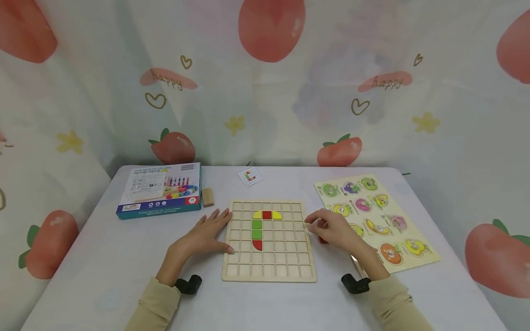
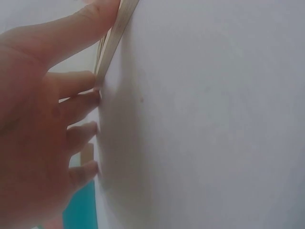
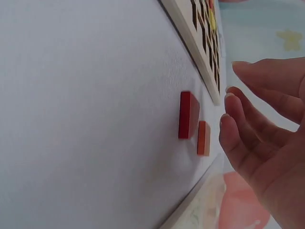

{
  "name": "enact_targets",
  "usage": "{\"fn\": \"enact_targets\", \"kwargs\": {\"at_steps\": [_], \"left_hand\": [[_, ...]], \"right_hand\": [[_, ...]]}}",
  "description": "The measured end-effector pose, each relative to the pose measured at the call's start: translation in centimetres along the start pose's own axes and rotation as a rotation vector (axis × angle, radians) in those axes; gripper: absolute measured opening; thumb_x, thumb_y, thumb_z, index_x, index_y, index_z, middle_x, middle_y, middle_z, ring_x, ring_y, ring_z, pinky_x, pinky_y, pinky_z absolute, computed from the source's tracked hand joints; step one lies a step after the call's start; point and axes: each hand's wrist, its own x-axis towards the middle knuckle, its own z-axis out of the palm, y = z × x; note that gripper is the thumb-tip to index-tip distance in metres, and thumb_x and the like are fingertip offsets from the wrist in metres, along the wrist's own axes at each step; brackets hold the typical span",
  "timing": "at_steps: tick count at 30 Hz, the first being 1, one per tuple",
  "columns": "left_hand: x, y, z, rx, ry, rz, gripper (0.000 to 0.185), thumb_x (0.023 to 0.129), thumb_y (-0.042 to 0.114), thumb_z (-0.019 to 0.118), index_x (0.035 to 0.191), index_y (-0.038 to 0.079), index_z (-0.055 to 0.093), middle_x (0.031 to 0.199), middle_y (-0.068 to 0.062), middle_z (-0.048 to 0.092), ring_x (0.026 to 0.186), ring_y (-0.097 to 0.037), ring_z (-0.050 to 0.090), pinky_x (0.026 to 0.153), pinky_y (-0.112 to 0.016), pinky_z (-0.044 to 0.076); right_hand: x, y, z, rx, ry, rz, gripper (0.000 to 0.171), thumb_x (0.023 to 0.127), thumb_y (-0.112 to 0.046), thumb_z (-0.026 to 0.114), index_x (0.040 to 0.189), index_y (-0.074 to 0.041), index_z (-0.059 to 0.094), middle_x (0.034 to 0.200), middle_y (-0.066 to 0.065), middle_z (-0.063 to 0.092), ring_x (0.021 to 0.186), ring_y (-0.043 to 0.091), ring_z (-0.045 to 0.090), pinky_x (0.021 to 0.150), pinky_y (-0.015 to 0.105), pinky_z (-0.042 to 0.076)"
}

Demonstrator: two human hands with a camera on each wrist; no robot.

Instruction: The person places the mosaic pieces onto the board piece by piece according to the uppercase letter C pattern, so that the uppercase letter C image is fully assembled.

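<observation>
A wooden grid board (image 1: 285,272) lies at the middle of the table. In its cells sit a red square (image 1: 267,214) between two yellow rounded pieces (image 1: 277,215), green squares (image 1: 256,229) below on the left, and a red rounded piece (image 1: 257,244). My left hand (image 1: 207,233) is spread at the board's left edge, with its thumb on the frame. Just off the right edge hovers my right hand (image 1: 334,229), its fingers loosely bent and nothing between thumb and fingertips. In the right wrist view, a red block (image 3: 188,115) and an orange block (image 3: 203,138) lie beneath that hand.
A small pattern card (image 1: 250,176) lies behind the board. At the back left are a boxed toy set (image 1: 159,191) and a small wooden block (image 1: 207,197). A fruit peg puzzle (image 1: 407,225) lies on the right, partly under the right forearm.
</observation>
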Motion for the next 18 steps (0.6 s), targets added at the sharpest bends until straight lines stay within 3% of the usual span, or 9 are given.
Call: {"fn": "enact_targets", "kwargs": {"at_steps": [7, 18], "left_hand": [[0.1, 0.0, 0.2, -0.002, -0.005, -0.006, 0.106, 0.081, 0.046, 0.085, 0.164, 0.014, 0.027, 0.173, -0.007, 0.018, 0.161, -0.034, 0.003, 0.128, -0.06, -0.001], [0.1, -0.3, 0.1, 0.011, -0.009, -0.006, 0.106, 0.082, 0.048, 0.083, 0.164, 0.015, 0.025, 0.173, -0.006, 0.017, 0.161, -0.035, 0.002, 0.128, -0.061, 0.0]], "right_hand": [[-0.2, 2.0, -1.7, -0.061, 0.049, 0.029, 0.024, 0.092, -0.006, 0.074, 0.115, -0.006, 0.074, 0.111, 0.011, 0.068, 0.088, 0.021, 0.06, 0.066, 0.025, 0.052], [0.8, 3.0, -2.5, -0.161, -0.031, 0.041, 0.033, 0.09, -0.007, 0.074, 0.122, 0.0, 0.072, 0.113, 0.014, 0.065, 0.086, 0.022, 0.055, 0.069, 0.027, 0.049]]}}
